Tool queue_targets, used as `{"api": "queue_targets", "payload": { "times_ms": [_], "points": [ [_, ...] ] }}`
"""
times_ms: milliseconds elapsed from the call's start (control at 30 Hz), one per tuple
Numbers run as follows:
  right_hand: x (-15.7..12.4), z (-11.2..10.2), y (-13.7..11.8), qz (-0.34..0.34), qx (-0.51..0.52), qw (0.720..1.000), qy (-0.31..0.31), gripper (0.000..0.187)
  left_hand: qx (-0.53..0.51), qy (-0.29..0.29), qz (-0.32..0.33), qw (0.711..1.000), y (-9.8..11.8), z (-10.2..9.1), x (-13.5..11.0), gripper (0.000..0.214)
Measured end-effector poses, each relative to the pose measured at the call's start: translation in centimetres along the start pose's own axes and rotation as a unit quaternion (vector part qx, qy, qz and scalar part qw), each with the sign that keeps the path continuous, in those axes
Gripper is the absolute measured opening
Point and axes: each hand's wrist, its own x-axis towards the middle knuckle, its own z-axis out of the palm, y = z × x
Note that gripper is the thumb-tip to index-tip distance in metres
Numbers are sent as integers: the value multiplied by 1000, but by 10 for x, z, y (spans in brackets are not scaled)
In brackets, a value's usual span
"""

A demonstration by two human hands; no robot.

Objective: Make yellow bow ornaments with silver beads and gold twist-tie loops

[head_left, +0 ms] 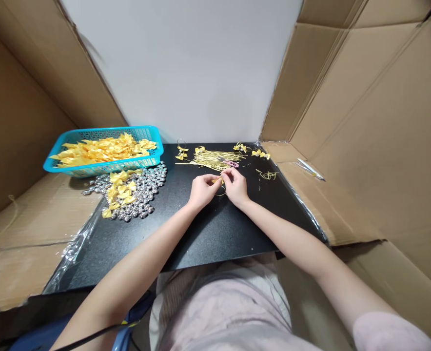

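My left hand [203, 189] and my right hand [236, 187] meet over the black table, fingertips pinched together. Between them is a small yellow ribbon bow [219, 181], mostly covered by the fingers. A thin loop of gold cord [221, 194] hangs just below it; which fingers grip the cord cannot be made out. Just beyond the hands lies a bundle of cut gold cords [211, 158], with a pink-handled tool [232, 164], perhaps thread snips, on its right end. Bows with silver bells or beads on cord [240, 147] lie around the bundle.
At the back left stands a turquoise basket [158, 146] full of yellow bows. Before it, silver bells or beads [142, 197] are spread out, with loose bows [118, 190] on top. Cord scraps [267, 174] lie to the right. White tweezers-like tools [310, 169] rest on the cardboard [347, 214].
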Motion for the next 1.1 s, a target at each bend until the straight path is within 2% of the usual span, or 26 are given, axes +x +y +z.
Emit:
{"api": "queue_targets", "payload": {
  "times_ms": [200, 367, 567, 800, 1100],
  "points": [
    [5, 1, 13, 34, 53, 997, -51, 25, -20, -11, 1, 1000, -4, -5, 3, 31],
    [4, -3, 11, 24, 66, 995, -77, 20, 0, 0, 21, 1000, -5, -8, 2, 26],
    [5, -10, -2, -30, 18, 997, -76, 8, 55, 33, 45, 997, 6, -8, -7, 22],
    [1, -9, -9, -90, -48, 993, -54, 14, 106, 26, 42, 993, 5, -6, -5, 23],
    [-1, -5, -7, -111, -94, 988, -41, 17, 117, 14, 6, 993, -1, 1, -3, 31]
  ]
}}
